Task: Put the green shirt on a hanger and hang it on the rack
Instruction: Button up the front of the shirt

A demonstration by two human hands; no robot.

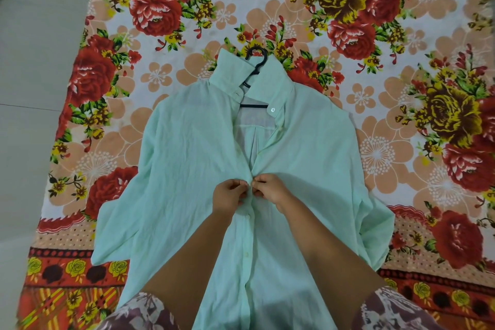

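The green shirt lies flat on the floral bedsheet, its long axis running straight away from the person, with the hanger hook poking from the collar at the far end. The left hand and right hand meet on the centre placket, fingertips pinching its two edges; the unfastened gap lies beyond them, towards the collar

The pale green shirt lies flat, front up, collar open — a black hanger inside, hook poking out.
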